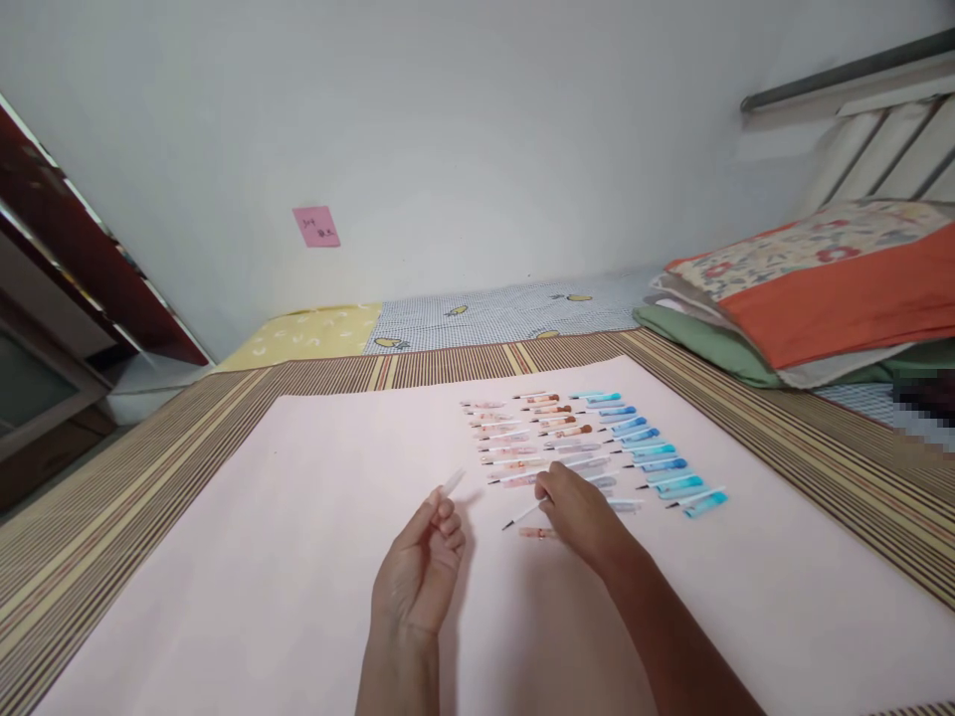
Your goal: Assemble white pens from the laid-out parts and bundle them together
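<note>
My left hand point(422, 562) is closed in a pinch on a short, slim, translucent whitish tube point(453, 482), raised above the pink sheet with its free end pointing up and right. My right hand point(574, 507) reaches over the nearest part of the rows, its fingers closed on a thin white stick with a dark pointed tip point(524, 514), like a pen refill. Beside it, a short peach-coloured patterned piece point(533, 533) lies partly behind that hand. Pink pieces point(514, 450), brown-ended pieces point(565, 432) and blue pieces point(657, 449) lie in columns, many with dark-tipped white sticks alongside.
A large pale pink sheet point(246, 557) covers much of the striped mat point(90, 557). Folded bedding with an orange cover point(843, 298) is piled at the right. Behind stands a white wall point(477, 149) bearing a pink note point(316, 227).
</note>
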A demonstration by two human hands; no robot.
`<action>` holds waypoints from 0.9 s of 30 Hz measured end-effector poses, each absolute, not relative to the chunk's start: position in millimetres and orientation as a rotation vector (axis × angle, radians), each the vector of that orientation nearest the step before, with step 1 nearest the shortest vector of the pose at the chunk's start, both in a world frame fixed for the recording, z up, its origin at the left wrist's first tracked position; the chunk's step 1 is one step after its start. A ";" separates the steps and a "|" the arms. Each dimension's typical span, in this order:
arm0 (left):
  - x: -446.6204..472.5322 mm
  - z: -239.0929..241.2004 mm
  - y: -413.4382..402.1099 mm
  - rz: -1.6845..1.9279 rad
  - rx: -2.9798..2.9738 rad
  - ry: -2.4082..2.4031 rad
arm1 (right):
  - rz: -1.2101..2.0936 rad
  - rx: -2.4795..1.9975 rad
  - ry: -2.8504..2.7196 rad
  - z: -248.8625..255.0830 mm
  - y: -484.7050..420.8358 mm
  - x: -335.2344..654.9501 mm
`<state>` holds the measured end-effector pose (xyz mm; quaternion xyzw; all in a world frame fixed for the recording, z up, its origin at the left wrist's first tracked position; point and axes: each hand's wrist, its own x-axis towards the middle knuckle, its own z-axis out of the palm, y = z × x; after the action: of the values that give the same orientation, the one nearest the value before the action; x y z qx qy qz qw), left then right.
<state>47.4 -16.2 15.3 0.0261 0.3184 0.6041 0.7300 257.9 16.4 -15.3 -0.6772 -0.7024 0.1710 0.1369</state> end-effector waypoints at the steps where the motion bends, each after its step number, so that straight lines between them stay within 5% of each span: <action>1: 47.9 15.1 -15.9 1.327 0.061 0.701 | 0.501 -1.959 -2.038 -14.9 15.9 258.6; 27: 55.7 12.6 -15.6 1.301 0.084 0.750 | 0.427 -1.902 -2.265 -16.5 18.6 260.0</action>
<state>55.7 -15.6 12.6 0.0381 0.3407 0.5909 0.7302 260.0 18.6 -16.5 -0.6347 -0.7557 0.1423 0.0764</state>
